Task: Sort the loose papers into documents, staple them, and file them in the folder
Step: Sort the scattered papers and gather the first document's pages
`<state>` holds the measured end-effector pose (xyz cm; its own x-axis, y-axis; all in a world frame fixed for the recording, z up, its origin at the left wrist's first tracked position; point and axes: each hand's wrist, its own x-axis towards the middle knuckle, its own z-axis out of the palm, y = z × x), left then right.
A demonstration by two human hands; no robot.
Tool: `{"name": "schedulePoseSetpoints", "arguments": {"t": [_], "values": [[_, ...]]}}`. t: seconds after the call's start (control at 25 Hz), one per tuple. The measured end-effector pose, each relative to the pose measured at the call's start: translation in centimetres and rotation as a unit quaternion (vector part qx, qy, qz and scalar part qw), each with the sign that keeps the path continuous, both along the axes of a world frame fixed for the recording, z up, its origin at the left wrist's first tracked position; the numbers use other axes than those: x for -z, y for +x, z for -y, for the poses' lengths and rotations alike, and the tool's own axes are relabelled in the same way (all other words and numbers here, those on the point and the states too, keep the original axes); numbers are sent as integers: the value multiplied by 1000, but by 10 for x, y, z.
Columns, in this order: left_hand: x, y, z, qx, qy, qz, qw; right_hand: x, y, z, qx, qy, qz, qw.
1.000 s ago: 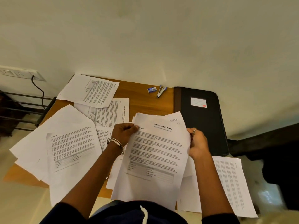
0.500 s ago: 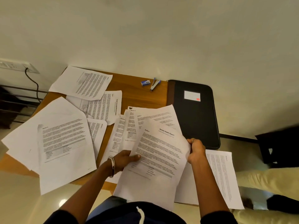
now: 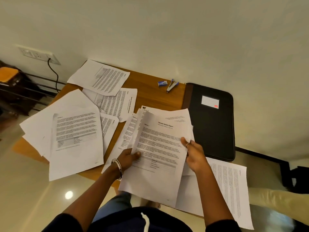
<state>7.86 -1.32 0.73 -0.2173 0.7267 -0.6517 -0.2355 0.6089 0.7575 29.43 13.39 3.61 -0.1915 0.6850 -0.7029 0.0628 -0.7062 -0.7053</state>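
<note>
Both hands grip one sheaf of pages (image 3: 157, 154): left hand (image 3: 127, 158) pinching its left edge, right hand (image 3: 194, 153) curled on its right edge. The stapler (image 3: 171, 85) lies far, beyond the sheaf, black folder (image 3: 212, 124) right, nearer the right hand.

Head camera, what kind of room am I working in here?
Probably a home or small office room: a small wooden desk against a plain wall, a socket with a cord plugged in, and papers, a stapler and a folder.
</note>
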Motion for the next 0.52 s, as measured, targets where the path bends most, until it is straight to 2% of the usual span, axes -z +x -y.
{"name": "schedulePoseSetpoints", "arguments": {"t": [0.12,0.28,0.36,0.44,0.52], "values": [[-3,-6,-1,-76,-16,24,997,10,-12,16,-76,22,34,996],[-5,-24,10,-48,-18,84,995,10,-38,20,-109,94,91,985],[0,-41,16,-31,-19,9,999,15,-58,20,-151,124,92,976],[4,-64,20,-40,-25,-111,993,21,-80,27,-199,181,136,953],[7,-94,25,-88,-41,-209,973,31,-103,35,-240,285,232,898]]}}
